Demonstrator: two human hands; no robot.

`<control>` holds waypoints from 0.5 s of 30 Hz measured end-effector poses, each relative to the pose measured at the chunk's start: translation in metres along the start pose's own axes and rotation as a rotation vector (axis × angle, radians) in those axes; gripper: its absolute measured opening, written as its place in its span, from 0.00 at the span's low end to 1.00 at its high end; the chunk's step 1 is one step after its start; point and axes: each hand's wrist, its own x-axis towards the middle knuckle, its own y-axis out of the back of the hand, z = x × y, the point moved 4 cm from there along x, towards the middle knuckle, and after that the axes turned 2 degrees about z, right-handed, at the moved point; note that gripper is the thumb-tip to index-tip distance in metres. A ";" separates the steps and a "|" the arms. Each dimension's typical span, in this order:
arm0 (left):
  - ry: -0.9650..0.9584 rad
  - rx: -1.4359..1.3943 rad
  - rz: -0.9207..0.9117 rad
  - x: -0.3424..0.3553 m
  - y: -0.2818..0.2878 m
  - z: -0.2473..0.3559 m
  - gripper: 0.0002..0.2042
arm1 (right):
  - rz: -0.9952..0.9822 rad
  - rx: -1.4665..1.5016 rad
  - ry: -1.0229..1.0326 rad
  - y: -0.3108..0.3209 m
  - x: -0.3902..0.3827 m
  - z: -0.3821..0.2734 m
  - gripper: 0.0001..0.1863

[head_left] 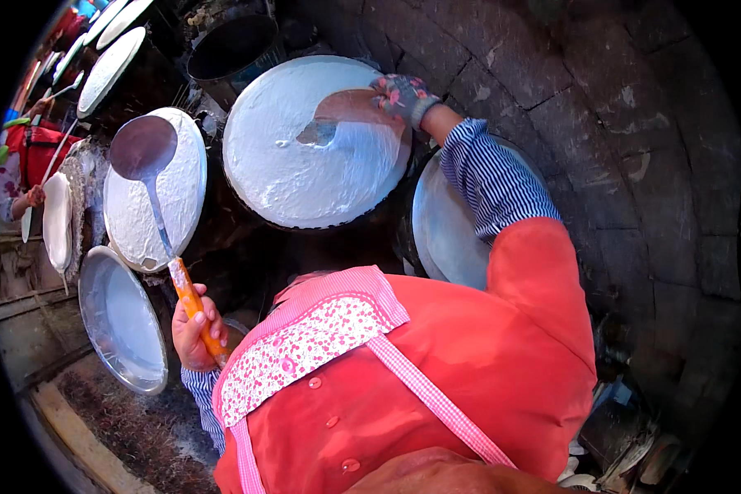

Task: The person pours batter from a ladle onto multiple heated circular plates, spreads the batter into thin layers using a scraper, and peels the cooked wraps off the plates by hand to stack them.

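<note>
1. The left hand [196, 328] is bare and closed around the handle of a ladle [163, 226], thumb and fingers wrapped about the grip.
2. The ladle is raised on the person's left, its bowl [143, 146] in line with a tilted, white-coated round [181, 189] behind it; whether the two touch cannot be told.
3. The bowl is round and dull brownish-purple, the shaft slim and grey metal, and the handle [187, 290] orange, with whitish smears near its upper end.
4. The right hand [405, 97], in a grey glove with pink flowers, is at the upper right rim of a large white round [292, 177] in front of the person. Its fingers bend over a brown, curved-edged patch [358, 109]; whether they grip anything cannot be told.
5. This large round has a thick-looking, matt white coat, ridged and uneven, lying in sun and bluish shade. A small greyish, ragged-edged spot [315, 133] shows near its middle, beside the brown patch.
6. Nearby are a pale, shallow basin [123, 317] at lower left, a dark bucket [235, 51] above the large round, and a smooth greyish-white round [449, 222] under the right sleeve.
</note>
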 end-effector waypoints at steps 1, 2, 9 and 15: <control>-0.008 0.008 0.010 -0.002 0.000 0.001 0.20 | 0.003 -0.009 0.038 0.003 0.010 0.001 0.18; -0.017 0.015 0.020 -0.004 0.000 0.001 0.20 | 0.006 -0.018 0.076 0.005 0.020 0.001 0.17; -0.022 0.036 0.042 -0.016 0.006 0.007 0.19 | -0.135 0.361 0.015 0.014 0.064 0.002 0.20; -0.051 -0.039 0.052 -0.013 0.027 0.012 0.19 | 0.221 0.224 -0.043 0.047 0.025 -0.028 0.20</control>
